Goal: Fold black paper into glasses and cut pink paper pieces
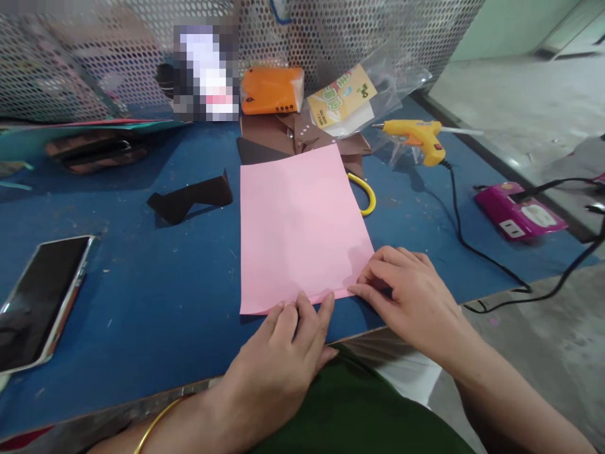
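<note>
A sheet of pink paper (pixel 297 221) lies on the blue table, with a narrow fold along its near edge. My left hand (pixel 278 359) rests its stretched fingertips on this fold, pressing it down, while the thumb stays apart near the table edge. At the sheet's near right corner, my right hand (pixel 406 290) pinches the folded edge between thumb and fingers. From under the sheet's right side sticks out a yellow loop handle (pixel 363 194); the rest of that tool is hidden. A black cut piece (pixel 191 197) lies to the left of the paper.
A yellow glue gun (pixel 418 135) lies at the back right, its cord running to the floor side. Further right sits a magenta power strip (pixel 517 211). Brown sheets (pixel 269 132), an orange packet (pixel 271 90) and a labelled plastic bag (pixel 343 98) lie behind. A phone (pixel 42 302) is at left.
</note>
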The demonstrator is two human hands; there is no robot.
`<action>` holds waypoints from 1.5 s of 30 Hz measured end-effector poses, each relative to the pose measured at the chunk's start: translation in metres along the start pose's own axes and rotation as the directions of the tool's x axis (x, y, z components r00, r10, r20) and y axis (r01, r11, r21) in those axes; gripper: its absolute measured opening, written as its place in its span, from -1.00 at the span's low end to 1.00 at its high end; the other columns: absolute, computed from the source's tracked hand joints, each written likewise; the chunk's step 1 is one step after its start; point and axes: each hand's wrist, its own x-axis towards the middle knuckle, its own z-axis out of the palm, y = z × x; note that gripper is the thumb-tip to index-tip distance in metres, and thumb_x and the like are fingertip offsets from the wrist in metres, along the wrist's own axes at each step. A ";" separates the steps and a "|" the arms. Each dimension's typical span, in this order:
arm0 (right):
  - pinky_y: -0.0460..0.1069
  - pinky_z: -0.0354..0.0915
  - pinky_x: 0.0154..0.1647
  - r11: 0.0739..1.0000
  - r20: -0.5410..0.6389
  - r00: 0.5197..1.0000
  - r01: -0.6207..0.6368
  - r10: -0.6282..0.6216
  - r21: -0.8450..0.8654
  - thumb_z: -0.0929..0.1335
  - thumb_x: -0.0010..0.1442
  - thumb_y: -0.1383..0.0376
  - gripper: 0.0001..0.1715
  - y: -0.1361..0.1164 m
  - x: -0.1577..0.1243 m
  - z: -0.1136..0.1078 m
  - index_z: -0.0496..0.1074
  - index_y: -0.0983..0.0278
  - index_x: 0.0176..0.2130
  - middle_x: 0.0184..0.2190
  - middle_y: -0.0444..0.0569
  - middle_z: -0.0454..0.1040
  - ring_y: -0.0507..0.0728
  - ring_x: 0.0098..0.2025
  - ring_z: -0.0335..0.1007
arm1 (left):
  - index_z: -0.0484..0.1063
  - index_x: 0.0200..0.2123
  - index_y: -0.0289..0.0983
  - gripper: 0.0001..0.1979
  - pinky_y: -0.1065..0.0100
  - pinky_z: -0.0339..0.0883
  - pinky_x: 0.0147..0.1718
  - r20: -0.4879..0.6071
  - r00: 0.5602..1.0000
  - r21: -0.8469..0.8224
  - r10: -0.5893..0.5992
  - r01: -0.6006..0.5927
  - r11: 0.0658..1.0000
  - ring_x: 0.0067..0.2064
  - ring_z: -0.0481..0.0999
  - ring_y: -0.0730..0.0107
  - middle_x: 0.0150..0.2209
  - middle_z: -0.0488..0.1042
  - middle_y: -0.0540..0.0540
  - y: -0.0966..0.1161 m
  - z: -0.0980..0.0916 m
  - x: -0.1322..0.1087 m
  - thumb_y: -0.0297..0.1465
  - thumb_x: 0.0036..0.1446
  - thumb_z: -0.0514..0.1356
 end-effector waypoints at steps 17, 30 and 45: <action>0.13 0.16 -0.15 0.995 -0.054 0.996 -0.073 0.077 0.069 0.38 0.27 0.28 -0.79 0.010 -0.008 -0.001 0.43 0.22 -0.42 -0.35 -0.08 0.43 0.17 -0.26 0.34 | 0.36 0.24 -0.45 -0.49 0.21 0.47 -0.23 -0.015 1.000 0.014 0.010 -0.010 1.000 -0.18 0.49 0.15 -0.07 0.56 -0.32 0.000 0.002 0.002 -0.25 0.35 0.14; 0.15 0.16 -0.14 0.993 -0.087 0.990 -0.107 0.111 0.047 0.41 0.22 0.31 -0.80 0.011 -0.010 0.000 0.40 0.22 -0.45 -0.37 -0.09 0.41 0.18 -0.27 0.34 | 0.27 0.30 -0.46 -0.41 0.15 0.51 -0.30 0.044 0.998 0.086 0.037 -0.041 0.995 -0.23 0.53 0.07 -0.09 0.55 -0.40 0.005 -0.003 0.005 -0.29 0.28 0.18; 0.17 0.20 -0.10 0.977 -0.292 0.933 -0.196 0.211 0.080 0.35 0.26 0.31 -0.88 0.007 -0.025 0.015 0.31 0.18 -0.33 -0.31 -0.04 0.41 0.21 -0.21 0.36 | 0.40 0.22 -0.43 -0.47 0.18 0.52 -0.38 -0.005 1.000 0.109 0.027 -0.026 0.994 -0.28 0.55 0.08 -0.15 0.60 -0.37 0.006 -0.003 0.011 -0.26 0.27 0.20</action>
